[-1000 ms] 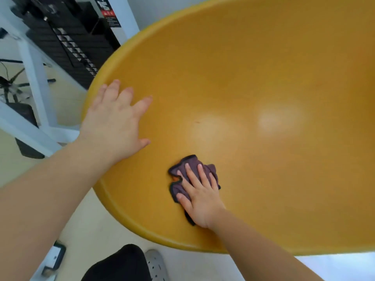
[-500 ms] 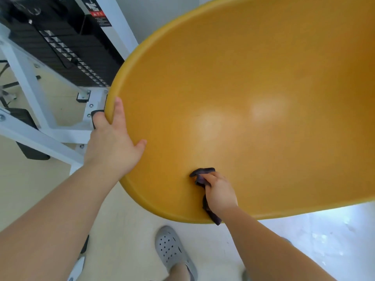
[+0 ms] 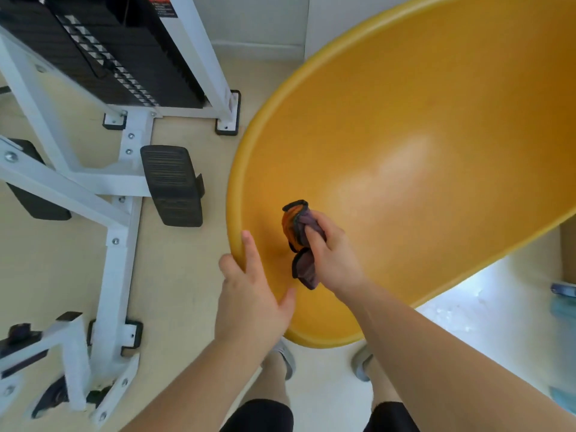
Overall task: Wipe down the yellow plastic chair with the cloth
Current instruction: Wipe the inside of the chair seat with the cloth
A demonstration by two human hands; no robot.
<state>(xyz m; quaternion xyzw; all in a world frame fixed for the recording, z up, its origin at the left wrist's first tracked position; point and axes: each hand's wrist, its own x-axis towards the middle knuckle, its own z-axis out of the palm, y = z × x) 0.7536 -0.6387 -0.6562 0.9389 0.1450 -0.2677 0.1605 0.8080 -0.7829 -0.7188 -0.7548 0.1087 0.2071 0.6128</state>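
We see the left hand (image 3: 249, 294) holding the near rim of the yellow plastic chair (image 3: 420, 135): one finger lies straight along the inside of the shell, the thumb also rests inside, and the other fingers go over the edge and out of sight. The right hand (image 3: 335, 257) is closed around the cloth (image 3: 299, 226), which is bunched in its curled fingers. The cloth is purple with a dark hem and shows an orange patch at its upper fold; one end hangs below the hand. It sits low in the chair's hollow, near the left hand, and we cannot tell whether it touches the plastic. The shell fills the right side of the view and is tilted, with a pale glare on its inner surface.

To the left stands a white metal frame (image 3: 115, 244) carrying a black weight stack (image 3: 131, 57). A row of small light tags (image 3: 103, 60) runs down the plates, too small for us to read. A red label (image 3: 162, 3) sits at the top edge, its writing blurred. A black ribbed footplate (image 3: 171, 185) is fixed to the frame, just beside the chair's rim. Below we see bare legs, black shorts (image 3: 258, 416) and grey shoes (image 3: 363, 363) on a pale floor.
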